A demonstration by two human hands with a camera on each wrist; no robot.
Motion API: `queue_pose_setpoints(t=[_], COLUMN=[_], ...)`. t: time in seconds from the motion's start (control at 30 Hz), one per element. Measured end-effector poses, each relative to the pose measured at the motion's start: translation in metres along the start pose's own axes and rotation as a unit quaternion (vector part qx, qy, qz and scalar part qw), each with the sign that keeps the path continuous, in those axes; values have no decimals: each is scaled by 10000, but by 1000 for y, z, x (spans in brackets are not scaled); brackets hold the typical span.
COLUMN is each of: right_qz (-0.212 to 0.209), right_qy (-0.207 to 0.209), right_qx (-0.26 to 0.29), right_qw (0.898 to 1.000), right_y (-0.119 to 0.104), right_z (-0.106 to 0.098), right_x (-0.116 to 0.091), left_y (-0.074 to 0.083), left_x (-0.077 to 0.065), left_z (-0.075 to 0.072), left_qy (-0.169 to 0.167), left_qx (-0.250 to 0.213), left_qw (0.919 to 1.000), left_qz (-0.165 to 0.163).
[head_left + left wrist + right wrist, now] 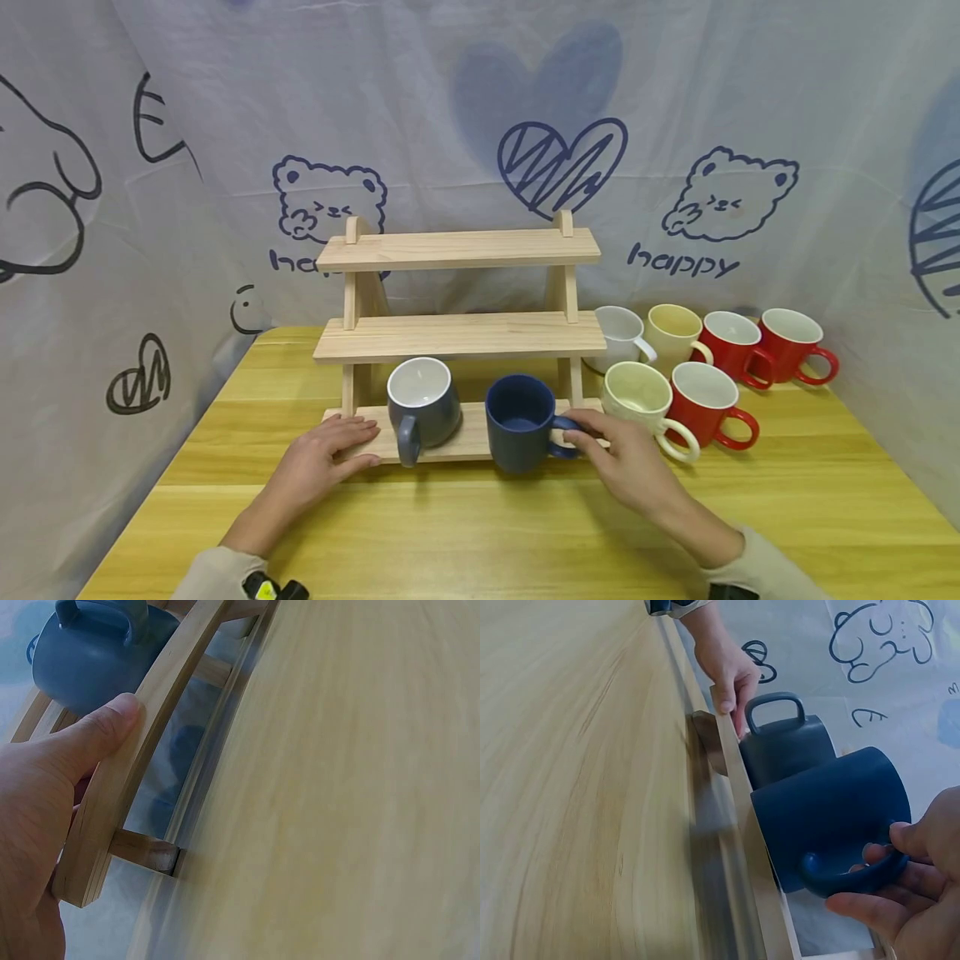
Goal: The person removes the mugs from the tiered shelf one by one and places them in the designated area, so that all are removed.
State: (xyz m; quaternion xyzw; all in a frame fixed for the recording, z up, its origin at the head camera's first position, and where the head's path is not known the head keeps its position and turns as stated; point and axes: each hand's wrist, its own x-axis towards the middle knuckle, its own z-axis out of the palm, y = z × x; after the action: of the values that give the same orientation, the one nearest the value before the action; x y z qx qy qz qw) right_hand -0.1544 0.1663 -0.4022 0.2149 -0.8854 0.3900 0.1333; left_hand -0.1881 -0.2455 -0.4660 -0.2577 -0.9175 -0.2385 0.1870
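Observation:
My right hand [633, 462] pinches the handle of a dark blue mug [832, 817]. The mug is upright in the head view, its base overlapping the front edge of the bottom board. To its left, a grey-blue mug [423, 404] with a white inside stands on that board, handle facing forward. My left hand [318, 462] grips the left end of the bottom board of a three-tier wooden shelf [461, 337]. In the left wrist view its thumb [112, 720] lies along the board's front edge, and the other fingers are mostly hidden behind the board.
Right of the shelf stand a white mug [618, 333], a yellow mug [671, 337], a cream mug [637, 396] and several red mugs [701, 408], close together on the wooden table [480, 542]. A patterned cloth [442, 108] hangs behind and at both sides.

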Motion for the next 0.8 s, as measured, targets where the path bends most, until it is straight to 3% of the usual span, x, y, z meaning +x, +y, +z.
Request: queue_pose_setpoints(t=[0.3,0.57,0.8], right_qz=[-48,323,712], right_qy=[307,419,482], right_qx=[-49,156,27], right_qw=[9995,9985,9963], right_y=[8,15,15], right_z=[-17,-39,-61], right_x=[-9,-17,-23], left_y=[0,0,0], left_x=[0,0,0], left_z=[1,0,0], left_qy=[-49,-104,-102], left_qx=[-13,-34,-35], left_qw=[10000,9999,9999], left_qz=[-35,-114,-103])
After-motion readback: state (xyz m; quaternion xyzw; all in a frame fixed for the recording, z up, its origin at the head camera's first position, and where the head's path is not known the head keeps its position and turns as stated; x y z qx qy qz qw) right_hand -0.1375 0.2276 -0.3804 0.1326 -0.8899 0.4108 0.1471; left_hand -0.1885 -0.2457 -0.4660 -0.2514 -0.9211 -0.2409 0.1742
